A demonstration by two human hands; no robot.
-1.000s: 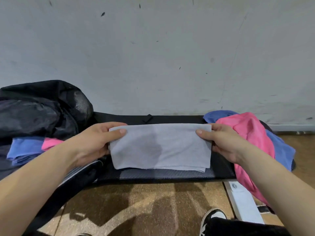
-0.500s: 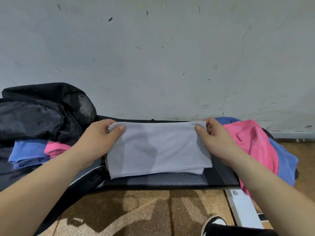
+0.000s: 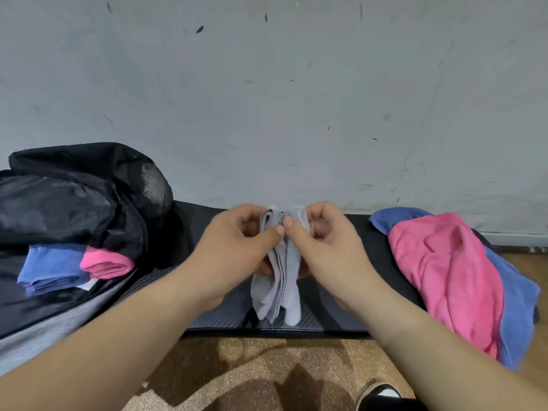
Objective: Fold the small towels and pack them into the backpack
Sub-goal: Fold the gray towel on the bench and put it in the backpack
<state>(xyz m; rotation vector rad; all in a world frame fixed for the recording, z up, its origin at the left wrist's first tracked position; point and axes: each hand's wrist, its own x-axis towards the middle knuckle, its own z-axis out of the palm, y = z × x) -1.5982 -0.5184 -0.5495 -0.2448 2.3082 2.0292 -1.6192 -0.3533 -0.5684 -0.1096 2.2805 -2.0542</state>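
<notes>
A small pale grey towel (image 3: pixel 280 289) hangs folded in half between my hands above the black bench (image 3: pixel 335 321). My left hand (image 3: pixel 237 250) and my right hand (image 3: pixel 323 247) meet at its top, each pinching a side, thumbs touching. The black backpack (image 3: pixel 74 197) lies open at the left. Inside it sit a folded blue towel (image 3: pixel 50 268) and a folded pink towel (image 3: pixel 106 262).
At the right end of the bench lies a heap of unfolded towels, a pink one (image 3: pixel 444 274) over a blue one (image 3: pixel 522 301). A grey wall (image 3: pixel 267 99) rises just behind the bench. Brown floor and a black shoe (image 3: pixel 382 396) are below.
My hands have come together from the towel's two ends, folding the spread grey towel in half so it now hangs as a narrow strip.
</notes>
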